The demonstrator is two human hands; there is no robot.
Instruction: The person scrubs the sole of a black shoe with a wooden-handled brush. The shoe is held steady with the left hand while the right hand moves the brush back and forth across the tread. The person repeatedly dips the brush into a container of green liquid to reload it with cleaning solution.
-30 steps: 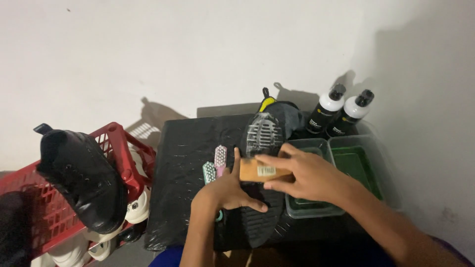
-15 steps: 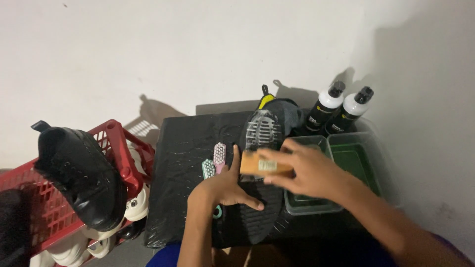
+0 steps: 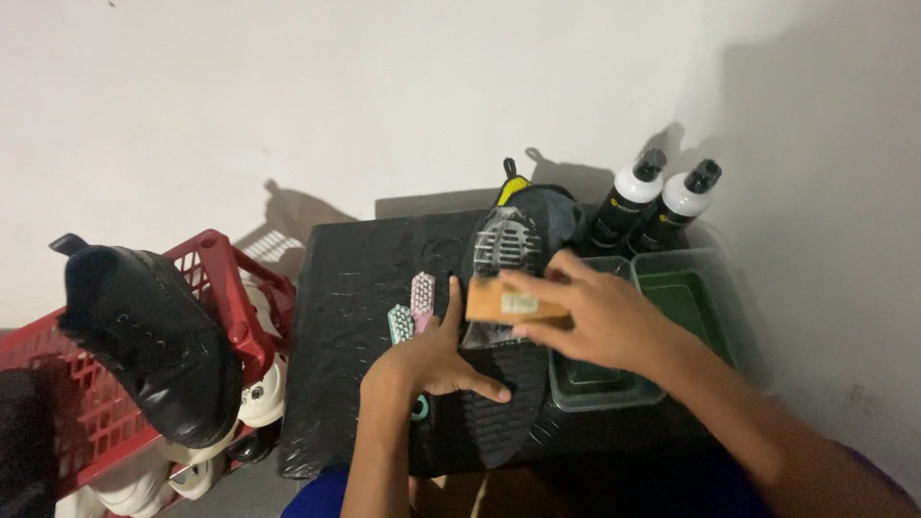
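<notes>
Brush (image 3: 515,300) gripped in the right hand (image 3: 585,321) has slid back along the upturned shoe sole (image 3: 499,355), which the left hand (image 3: 436,357) pins, fingers spread, to the black surface (image 3: 355,317).

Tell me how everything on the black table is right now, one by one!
shoe: lying sole up, held down
left hand: pressing flat on the shoe's sole
right hand: gripping the wooden brush
wooden brush: resting on the sole
two small brushes: lying loose, untouched
two bottles: upright, capped
two tubs: open, no lids
black boot: perched on the red basket
red basket: holding pale shoes
</notes>
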